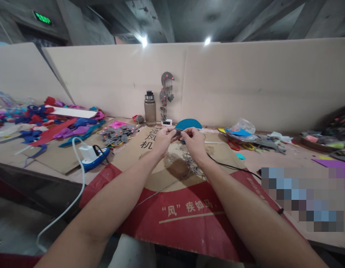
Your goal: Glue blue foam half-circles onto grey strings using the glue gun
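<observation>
My left hand (163,141) and my right hand (194,143) meet over the middle of the table. Between their fingertips they pinch a small dark grey piece (178,131), which looks like felt; the fingers hide most of it. Under my right wrist lies a loose tangle of grey thread (192,166), and one strand runs towards the near left. Both forearms reach over a flattened red and brown cardboard sheet (189,230) with printed characters. Just beyond my fingers is a blue rounded felt piece (188,123).
Grey felt pieces with pink dots (118,134) are heaped at left, near a blue power strip (96,159) with a white cable. A bottle (150,111) stands at the back beside a grey moon hanging (167,78). Coloured felt (69,128) covers the far left; yellow-handled scissors (248,146) lie right.
</observation>
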A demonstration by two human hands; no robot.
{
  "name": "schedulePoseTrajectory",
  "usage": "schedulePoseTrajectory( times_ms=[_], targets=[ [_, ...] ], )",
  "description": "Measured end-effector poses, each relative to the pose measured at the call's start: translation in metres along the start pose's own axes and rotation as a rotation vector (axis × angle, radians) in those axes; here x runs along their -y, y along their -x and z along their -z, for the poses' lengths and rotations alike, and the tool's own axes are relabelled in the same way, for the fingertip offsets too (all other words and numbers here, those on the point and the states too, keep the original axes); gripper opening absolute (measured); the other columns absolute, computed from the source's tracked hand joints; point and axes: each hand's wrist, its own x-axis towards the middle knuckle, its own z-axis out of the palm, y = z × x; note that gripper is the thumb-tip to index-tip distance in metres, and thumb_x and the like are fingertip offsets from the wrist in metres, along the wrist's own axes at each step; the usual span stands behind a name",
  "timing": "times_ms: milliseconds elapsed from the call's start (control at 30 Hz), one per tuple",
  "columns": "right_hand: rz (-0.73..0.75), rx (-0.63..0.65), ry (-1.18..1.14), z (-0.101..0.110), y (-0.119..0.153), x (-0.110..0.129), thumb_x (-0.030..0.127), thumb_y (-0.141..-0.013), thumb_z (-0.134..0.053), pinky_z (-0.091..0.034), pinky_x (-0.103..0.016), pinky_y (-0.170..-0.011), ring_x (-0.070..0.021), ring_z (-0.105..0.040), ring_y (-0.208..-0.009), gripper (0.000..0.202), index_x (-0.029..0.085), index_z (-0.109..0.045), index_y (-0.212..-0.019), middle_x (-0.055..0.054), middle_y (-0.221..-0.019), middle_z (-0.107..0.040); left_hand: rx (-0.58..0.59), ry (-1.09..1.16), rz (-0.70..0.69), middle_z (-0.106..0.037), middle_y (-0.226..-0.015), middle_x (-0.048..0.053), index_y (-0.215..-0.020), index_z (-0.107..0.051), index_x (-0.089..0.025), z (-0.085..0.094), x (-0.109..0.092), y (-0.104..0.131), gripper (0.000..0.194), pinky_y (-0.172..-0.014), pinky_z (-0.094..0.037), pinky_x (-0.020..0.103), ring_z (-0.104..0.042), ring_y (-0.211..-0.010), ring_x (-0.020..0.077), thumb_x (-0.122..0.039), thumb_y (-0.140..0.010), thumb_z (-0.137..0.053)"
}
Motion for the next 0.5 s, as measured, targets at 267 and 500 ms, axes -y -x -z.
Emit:
schedulePoseTrajectory(
  times_ms=[267, 500],
  targets=[
    [-0.002, 0.012, 0.014, -0.001, -0.002, -0.012, 0.037, -0.075, -0.056, -0.039, -0.028, -0.066, -0.014, -0.051, -0.065, 0.018, 0.019, -0.057, -0.072, -0.001, -0.069, -0.06, -0.078, 0.039, 0.049, -0.066, -0.075, 0.005, -0.077, -0.055, -0.012, -0.001, -0.007, 0.0, 0.01, -0.079, -0.057, 0.034, -0.066, -0.069, 0.0118, -0.013, -0.086, -0.051],
    [-0.18, 0.198, 0.158, 0.001, -0.012, -0.04, 0.035, -0.076, -0.051, -0.039, -0.03, -0.064, -0.0157, -0.052, -0.06, 0.019, 0.019, -0.058, -0.067, -0.001, -0.062, -0.058, -0.11, 0.102, 0.043, -0.068, -0.081, 0.007, -0.081, -0.053, -0.013, 0.005, -0.011, -0.006, 0.012, -0.083, -0.056, 0.034, -0.068, -0.075, 0.0129, -0.016, -0.091, -0.046]
  ],
)
